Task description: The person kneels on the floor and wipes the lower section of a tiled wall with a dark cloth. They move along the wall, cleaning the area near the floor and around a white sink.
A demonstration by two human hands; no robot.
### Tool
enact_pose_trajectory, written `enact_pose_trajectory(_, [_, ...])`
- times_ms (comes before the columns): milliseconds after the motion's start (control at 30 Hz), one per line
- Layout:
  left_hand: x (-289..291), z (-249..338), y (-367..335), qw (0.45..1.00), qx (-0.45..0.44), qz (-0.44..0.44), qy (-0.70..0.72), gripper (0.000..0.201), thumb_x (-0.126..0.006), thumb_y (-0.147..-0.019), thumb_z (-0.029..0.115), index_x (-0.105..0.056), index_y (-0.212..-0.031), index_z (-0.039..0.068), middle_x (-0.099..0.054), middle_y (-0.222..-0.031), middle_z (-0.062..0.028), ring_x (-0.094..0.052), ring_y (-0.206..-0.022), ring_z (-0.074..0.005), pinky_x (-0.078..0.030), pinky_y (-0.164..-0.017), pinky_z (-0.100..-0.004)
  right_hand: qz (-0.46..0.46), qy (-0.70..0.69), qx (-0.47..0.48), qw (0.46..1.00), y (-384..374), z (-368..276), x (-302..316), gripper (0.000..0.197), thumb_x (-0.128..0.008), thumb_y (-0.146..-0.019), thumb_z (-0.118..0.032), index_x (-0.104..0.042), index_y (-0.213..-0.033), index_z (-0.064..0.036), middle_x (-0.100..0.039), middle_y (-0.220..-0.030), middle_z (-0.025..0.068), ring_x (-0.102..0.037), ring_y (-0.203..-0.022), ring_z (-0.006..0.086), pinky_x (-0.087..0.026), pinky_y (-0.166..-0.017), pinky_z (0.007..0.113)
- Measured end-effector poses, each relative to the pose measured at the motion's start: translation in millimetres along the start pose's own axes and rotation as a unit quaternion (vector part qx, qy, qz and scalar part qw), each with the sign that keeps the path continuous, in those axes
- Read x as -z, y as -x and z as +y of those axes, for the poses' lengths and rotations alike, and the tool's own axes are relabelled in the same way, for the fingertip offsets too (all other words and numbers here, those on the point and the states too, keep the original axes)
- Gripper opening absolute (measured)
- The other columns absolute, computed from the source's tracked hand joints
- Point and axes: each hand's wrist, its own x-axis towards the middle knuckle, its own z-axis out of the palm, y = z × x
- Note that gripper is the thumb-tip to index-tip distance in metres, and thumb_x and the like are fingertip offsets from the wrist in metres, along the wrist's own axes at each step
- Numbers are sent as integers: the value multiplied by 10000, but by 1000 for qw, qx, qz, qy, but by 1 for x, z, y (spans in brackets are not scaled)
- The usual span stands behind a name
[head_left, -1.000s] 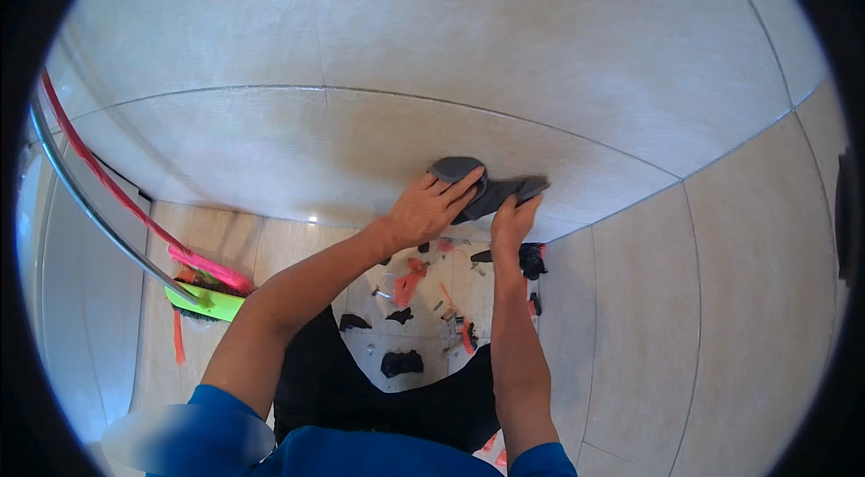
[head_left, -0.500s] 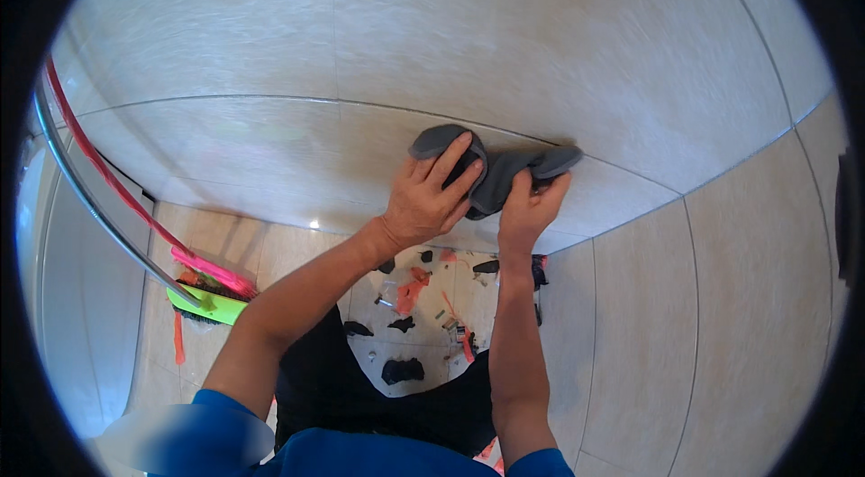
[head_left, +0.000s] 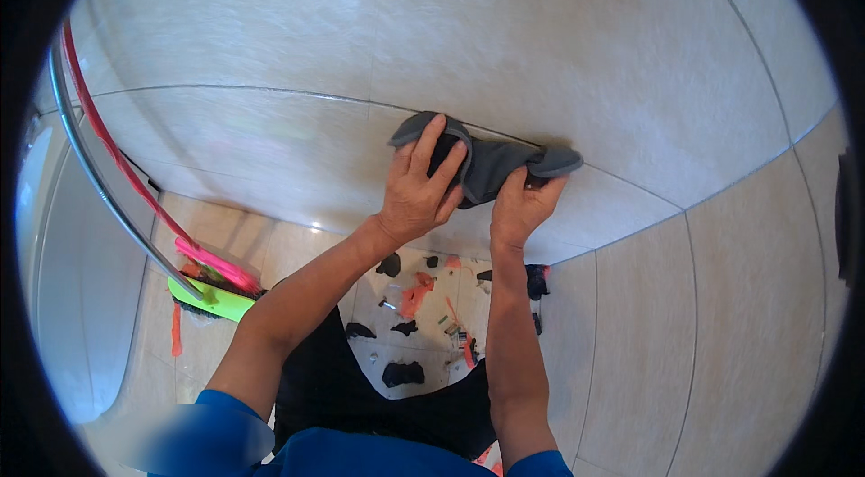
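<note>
Plain grey cloth (head_left: 496, 169) in both hands (head_left: 414, 196) (head_left: 520, 214)

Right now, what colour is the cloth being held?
The cloth is dark grey, clearest in the head view.

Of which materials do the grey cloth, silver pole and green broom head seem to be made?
Grey cloth: matte, probably textile, since it folds softly. Silver pole: likely metal or metal-coated, given its glossy highlight. Green broom head: probably plastic, smooth and evenly bright.

My left hand (head_left: 413, 187) hides part of the grey cloth (head_left: 494, 169); below the cloth, some bits (head_left: 452, 329) are too tiny to tell; left of it, a red handle (head_left: 91, 112) is cut off.
</note>
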Motion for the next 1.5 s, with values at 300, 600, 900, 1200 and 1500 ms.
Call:
enact_pose_trajectory(300, [-6, -25, 70, 996, 21, -50, -68, 531, -666, -659, 33, -583, -1182, -8, -376, -1432, -259, -501, -1124, -374, -416, -955, -463, -79, 221, -48, 971, 73, 75, 20, 262, -606, -772, -16, -541, -1021, 37, -554, -936, 185, -571, -852, 350, -465, -775, 397])
enact_pose_trajectory(600, [27, -27, 8, 995, 76, 65, -22, 587, -638, -686, 18, -483, -1240, -99, -269, -1442, -359, -378, -1254, -511, -336, -1036, -501, -58, -53, 5, 997, 41, -5, -55, 203, -582, -835, 28, -502, -1022, 19, -536, -961, 65, -532, -833, 95, -466, -681, 246])
enact_pose_trajectory(900, [29, -45, 63, 985, 149, 42, -77, 510, -618, -708, 17, -514, -1190, -114, -296, -1430, -356, -431, -1184, -514, -359, -1001, -507, -124, 192, 59, 972, 90, 14, -60, 281, -639, -728, 8, -530, -985, 39, -511, -951, 194, -515, -896, 398, -426, -825, 418])
enact_pose_trajectory(1200, [22, -55, 74, 962, 242, 127, -26, 585, -620, -821, 126, -395, -1300, -125, -203, -1461, -357, -288, -1316, -510, -267, -1091, -488, -193, 150, 41, 969, 107, -2, -81, 348, -675, -784, -137, -550, -1059, 36, -506, -1030, 236, -513, -950, 435, -442, -836, 461])
enact_pose_trajectory(1500, [-31, -39, 133, 917, 383, 113, 14, 734, -667, -760, 28, -282, -1376, -76, -220, -1448, -309, -297, -1307, -473, -302, -1083, -430, -205, 185, -23, 961, 138, 71, -34, 308, -613, -785, -102, -569, -1065, 21, -521, -1035, 225, -538, -970, 418, -462, -836, 454])
